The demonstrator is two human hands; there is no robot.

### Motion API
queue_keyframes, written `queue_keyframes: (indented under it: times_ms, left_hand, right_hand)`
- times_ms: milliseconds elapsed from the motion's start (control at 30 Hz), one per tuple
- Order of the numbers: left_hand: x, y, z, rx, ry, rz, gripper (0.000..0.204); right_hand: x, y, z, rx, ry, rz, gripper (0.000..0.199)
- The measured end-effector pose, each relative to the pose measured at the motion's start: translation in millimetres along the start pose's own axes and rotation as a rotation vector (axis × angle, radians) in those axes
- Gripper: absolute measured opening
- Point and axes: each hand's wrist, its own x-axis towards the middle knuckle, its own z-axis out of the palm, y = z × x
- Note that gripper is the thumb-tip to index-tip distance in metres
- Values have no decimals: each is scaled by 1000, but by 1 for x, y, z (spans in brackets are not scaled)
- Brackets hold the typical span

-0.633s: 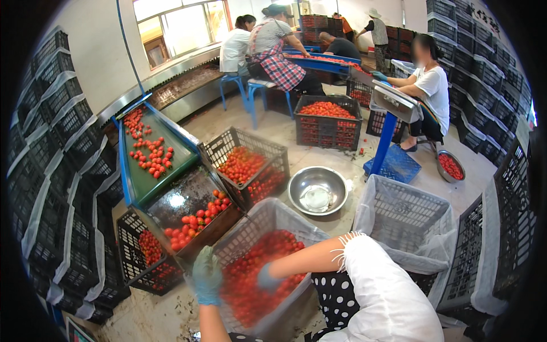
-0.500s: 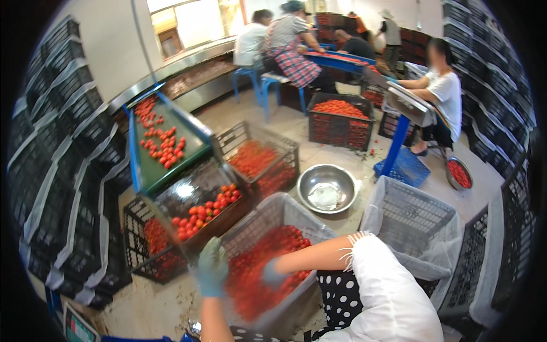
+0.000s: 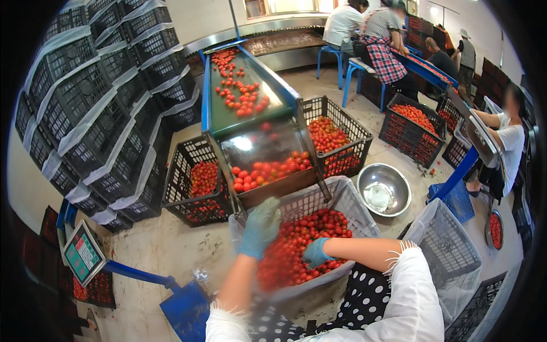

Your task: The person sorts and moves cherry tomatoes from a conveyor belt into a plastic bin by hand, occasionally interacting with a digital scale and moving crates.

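Both my hands wear blue gloves. My left hand (image 3: 260,227) hovers over the near-left corner of a lined crate of small red tomatoes (image 3: 307,242), fingers loosely curled, just below the steel tray (image 3: 268,171) at the end of the green sorting belt (image 3: 239,94). My right hand (image 3: 315,252) rests down among the tomatoes in the crate, fingers bent; whether it grips any is unclear. Red tomatoes (image 3: 265,170) are piled at the tray's lower lip.
Black crates of tomatoes (image 3: 199,179) (image 3: 333,139) flank the belt. A steel bowl (image 3: 383,190) and an empty lined crate (image 3: 447,251) sit to the right. Stacked empty crates (image 3: 97,97) line the left wall. A blue scale (image 3: 84,252) stands near left. Other people work at the back and right.
The view has shifted, so the belt and tray now sit centre. My left hand has moved up toward the tray's end; my right hand stays in the tomatoes.
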Motion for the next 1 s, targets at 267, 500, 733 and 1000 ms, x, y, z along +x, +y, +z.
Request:
queue_keyframes:
  times_ms: [267,500,733,1000]
  left_hand:
    - [4,8,-1,-48,-29,-69,27]
    - [7,5,-2,-60,2,-99,25]
    - [3,2,1,82,124,-65,41]
    - [-2,-1,6,255,118,-141,61]
  right_hand:
    - [-3,5,2,1,-24,15,39]
    - [-7,11,-2,42,264,26,41]
    - [-44,37,-77,-287,1454,170,83]
    - [22,122,-101,-303,1160,555,51]
